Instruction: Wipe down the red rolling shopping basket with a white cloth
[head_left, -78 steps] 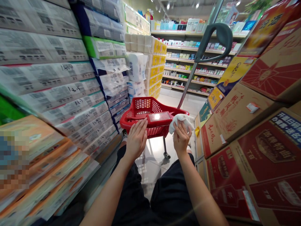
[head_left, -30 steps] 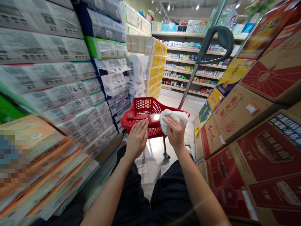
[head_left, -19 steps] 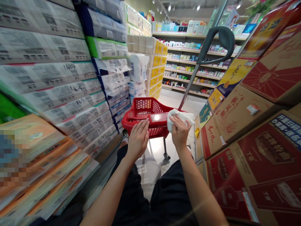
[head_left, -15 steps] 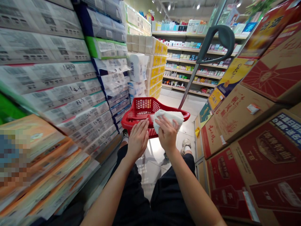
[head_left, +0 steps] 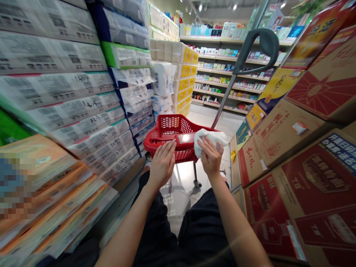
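Note:
A red plastic rolling shopping basket (head_left: 167,142) with perforated walls stands in front of me, its long metal pole tilted up to a dark grey grip (head_left: 257,52). My left hand (head_left: 163,159) lies on the near rim, fingers stretched out side by side and the palm downward. Over the right end of that rim, my right hand (head_left: 210,155) presses a bunched white cloth (head_left: 214,138), fingers bent over it. A glossy flat panel (head_left: 186,138) on the rim shows between the two hands. The cloth covers the rim's right corner.
Tall stacks of wrapped tissue packs (head_left: 91,107) line the left side. Orange packages (head_left: 55,193) sit lower left. Red and brown cartons (head_left: 306,178) rise close on the right. Stocked shelves (head_left: 222,70) stand beyond the tiled floor (head_left: 178,189). A caster (head_left: 197,183) shows below the basket.
My right hand has slid the cloth rightward along the basket rim, uncovering the glossy panel and, below, a caster. My left hand stays about where it was.

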`<state>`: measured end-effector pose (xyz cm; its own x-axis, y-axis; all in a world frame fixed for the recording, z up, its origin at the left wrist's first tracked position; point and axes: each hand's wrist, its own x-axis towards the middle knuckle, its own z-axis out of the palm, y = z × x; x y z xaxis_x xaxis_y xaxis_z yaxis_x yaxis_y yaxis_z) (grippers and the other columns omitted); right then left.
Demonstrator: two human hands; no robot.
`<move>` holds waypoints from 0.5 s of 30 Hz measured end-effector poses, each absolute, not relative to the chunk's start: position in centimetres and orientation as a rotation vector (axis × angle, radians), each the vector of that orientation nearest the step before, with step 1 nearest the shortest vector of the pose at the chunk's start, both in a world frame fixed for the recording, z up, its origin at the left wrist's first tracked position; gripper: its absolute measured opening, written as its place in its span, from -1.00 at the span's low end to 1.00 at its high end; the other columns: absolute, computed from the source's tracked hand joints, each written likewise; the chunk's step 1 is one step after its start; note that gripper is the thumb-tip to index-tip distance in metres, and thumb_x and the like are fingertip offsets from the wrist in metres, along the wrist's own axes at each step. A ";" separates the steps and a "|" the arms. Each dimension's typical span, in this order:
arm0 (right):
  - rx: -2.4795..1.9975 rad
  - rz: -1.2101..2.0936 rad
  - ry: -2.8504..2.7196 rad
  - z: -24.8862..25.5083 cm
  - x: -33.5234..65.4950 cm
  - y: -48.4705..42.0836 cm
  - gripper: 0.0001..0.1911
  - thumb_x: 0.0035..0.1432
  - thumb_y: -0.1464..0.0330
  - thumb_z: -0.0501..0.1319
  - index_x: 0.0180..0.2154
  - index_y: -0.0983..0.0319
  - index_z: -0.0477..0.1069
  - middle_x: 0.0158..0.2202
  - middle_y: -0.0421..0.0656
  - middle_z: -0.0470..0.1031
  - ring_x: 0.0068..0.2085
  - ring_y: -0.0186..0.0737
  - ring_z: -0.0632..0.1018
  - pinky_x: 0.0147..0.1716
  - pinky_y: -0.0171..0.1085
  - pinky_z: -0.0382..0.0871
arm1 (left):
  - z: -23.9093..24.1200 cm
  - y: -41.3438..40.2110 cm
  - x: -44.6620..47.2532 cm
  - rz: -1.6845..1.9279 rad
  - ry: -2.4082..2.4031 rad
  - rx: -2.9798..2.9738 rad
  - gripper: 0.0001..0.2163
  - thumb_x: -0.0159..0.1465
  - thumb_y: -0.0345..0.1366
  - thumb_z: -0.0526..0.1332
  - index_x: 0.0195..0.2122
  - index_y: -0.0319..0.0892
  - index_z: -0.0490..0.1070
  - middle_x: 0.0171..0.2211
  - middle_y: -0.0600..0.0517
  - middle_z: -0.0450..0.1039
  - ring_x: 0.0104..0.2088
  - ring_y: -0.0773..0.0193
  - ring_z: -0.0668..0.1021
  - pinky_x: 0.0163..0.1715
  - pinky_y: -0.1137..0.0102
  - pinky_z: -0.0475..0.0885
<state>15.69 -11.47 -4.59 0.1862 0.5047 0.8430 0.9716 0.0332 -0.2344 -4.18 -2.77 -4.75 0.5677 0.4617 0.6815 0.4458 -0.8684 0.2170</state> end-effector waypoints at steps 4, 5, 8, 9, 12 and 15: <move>-1.608 -0.684 -1.271 -5.5 17.5 -11.5 -0.60 0.27 0.49 0.00 -0.03 0.07 0.50 0.07 -0.14 0.53 0.16 -0.14 0.48 0.22 0.01 -0.03 | -4.8 -2.8 -4.1 1.213 0.800 2.755 -0.53 0.40 -0.36 -0.07 0.35 -0.14 0.07 0.32 -0.03 0.18 0.32 0.18 0.23 0.30 0.17 0.09; -1.613 -0.684 -1.239 -5.6 17.5 -11.4 -0.60 0.26 0.49 0.00 -0.03 0.07 0.51 0.07 -0.13 0.53 0.16 -0.12 0.48 0.22 0.03 -0.02 | -4.8 -2.9 -4.0 1.213 0.804 2.751 -0.53 0.40 -0.36 -0.07 0.35 -0.14 0.07 0.32 -0.03 0.18 0.32 0.18 0.23 0.30 0.17 0.09; -1.616 -0.690 -1.190 -5.7 16.1 -11.0 -0.58 0.27 0.49 -0.01 0.00 0.07 0.49 0.09 -0.11 0.51 0.18 -0.11 0.46 0.20 0.04 0.00 | -4.8 -2.9 -4.0 1.221 0.820 2.733 -0.52 0.40 -0.36 -0.07 0.35 -0.14 0.06 0.32 -0.04 0.19 0.32 0.17 0.23 0.30 0.15 0.09; -1.611 -0.695 -1.193 -5.7 15.2 -10.8 -0.57 0.27 0.50 -0.01 0.01 0.07 0.48 0.10 -0.11 0.50 0.19 -0.11 0.45 0.21 0.04 0.00 | -4.8 -2.9 -4.0 1.225 0.823 2.728 -0.53 0.40 -0.36 -0.07 0.35 -0.14 0.06 0.31 -0.04 0.19 0.31 0.16 0.24 0.30 0.14 0.10; -1.590 -0.696 -1.275 -5.6 12.4 -10.4 -0.55 0.28 0.52 -0.02 0.05 0.06 0.45 0.12 -0.15 0.49 0.22 -0.14 0.42 0.23 0.02 -0.04 | -4.8 -3.0 -3.9 1.233 0.826 2.722 -0.53 0.41 -0.36 -0.08 0.35 -0.15 0.06 0.31 -0.05 0.20 0.31 0.16 0.24 0.30 0.14 0.10; -1.571 -0.684 -1.396 -5.9 9.8 -9.8 -0.54 0.29 0.51 0.00 0.12 0.04 0.39 0.13 -0.16 0.47 0.24 -0.16 0.39 0.27 -0.01 -0.10 | -4.8 -3.0 -3.9 1.230 0.833 2.719 -0.53 0.41 -0.35 -0.08 0.35 -0.14 0.07 0.31 -0.05 0.19 0.31 0.15 0.24 0.30 0.12 0.10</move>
